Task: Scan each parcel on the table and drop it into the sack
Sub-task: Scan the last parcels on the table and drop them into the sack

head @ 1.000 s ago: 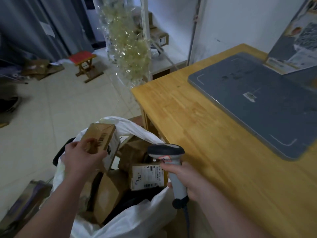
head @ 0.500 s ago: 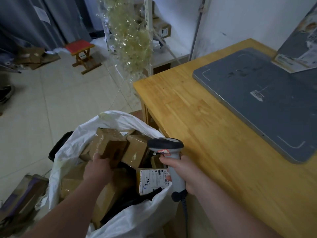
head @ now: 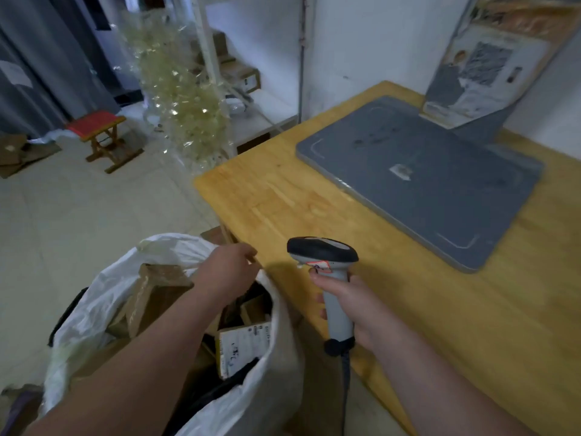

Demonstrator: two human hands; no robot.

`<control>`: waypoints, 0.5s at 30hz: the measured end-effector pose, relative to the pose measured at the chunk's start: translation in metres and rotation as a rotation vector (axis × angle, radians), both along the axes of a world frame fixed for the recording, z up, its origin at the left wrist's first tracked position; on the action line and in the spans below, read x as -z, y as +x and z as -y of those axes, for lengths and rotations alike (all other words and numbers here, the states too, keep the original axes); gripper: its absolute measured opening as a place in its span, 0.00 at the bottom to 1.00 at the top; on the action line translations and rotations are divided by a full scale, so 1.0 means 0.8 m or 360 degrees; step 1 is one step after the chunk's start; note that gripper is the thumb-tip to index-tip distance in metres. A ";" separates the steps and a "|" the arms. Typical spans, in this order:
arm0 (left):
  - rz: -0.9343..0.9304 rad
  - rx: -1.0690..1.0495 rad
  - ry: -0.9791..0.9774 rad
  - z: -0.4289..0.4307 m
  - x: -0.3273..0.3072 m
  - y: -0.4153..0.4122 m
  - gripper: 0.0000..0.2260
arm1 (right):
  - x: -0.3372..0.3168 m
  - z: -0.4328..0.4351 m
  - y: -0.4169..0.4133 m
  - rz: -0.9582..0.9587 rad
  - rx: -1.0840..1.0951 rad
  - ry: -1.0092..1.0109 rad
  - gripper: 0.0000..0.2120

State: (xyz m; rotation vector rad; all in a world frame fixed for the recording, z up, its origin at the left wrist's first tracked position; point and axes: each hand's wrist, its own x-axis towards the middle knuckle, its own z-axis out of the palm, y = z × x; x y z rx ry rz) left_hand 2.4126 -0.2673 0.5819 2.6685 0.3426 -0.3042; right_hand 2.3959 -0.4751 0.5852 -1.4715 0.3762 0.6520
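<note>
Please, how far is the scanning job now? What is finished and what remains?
Done: several parcels, such as a brown box and a labelled parcel, lie in the sack. In hand: the right hand holds the scanner; the left hand is empty at the sack's rim. Left: no parcel shows on the visible table around the grey mat, so perhaps nothing remains.

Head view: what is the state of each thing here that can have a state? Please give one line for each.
Sack: mouth open, holding parcels.
Labelled parcel: inside the sack, label facing up.
Brown parcel: inside the sack, tilted.
Scanner: upright, near the table edge.
Right hand: grips the scanner's handle.
Left hand: holds nothing, fingers relaxed, above the sack's mouth.
Grey mat: flat on the table.
</note>
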 end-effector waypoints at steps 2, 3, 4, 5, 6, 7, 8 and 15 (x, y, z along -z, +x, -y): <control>0.0077 0.0185 -0.0117 0.053 -0.024 0.018 0.15 | -0.013 0.039 -0.001 0.0025 0.0164 0.0024 0.12; 0.0108 0.0275 -0.0167 0.081 -0.034 0.026 0.15 | -0.019 0.062 -0.002 0.0037 0.0246 0.0022 0.13; 0.0144 0.0370 -0.0210 0.110 -0.042 0.034 0.14 | -0.026 0.087 -0.004 0.0056 0.0331 0.0020 0.13; 0.0190 0.0470 -0.0248 0.140 -0.050 0.041 0.14 | -0.032 0.114 -0.007 0.0082 0.0421 0.0020 0.13; 0.0223 0.0569 -0.0274 0.171 -0.057 0.047 0.13 | -0.038 0.141 -0.012 0.0109 0.0521 0.0029 0.14; 0.0250 0.0664 -0.0297 0.203 -0.063 0.052 0.13 | -0.044 0.170 -0.017 0.0134 0.0627 0.0048 0.13; 0.0261 0.0759 -0.0307 0.236 -0.068 0.056 0.13 | -0.050 0.198 -0.022 0.0159 0.0734 0.0071 0.12; 0.0216 0.1327 -0.0434 0.469 -0.085 0.056 0.15 | -0.079 0.390 -0.080 0.0294 0.1426 -0.0025 0.13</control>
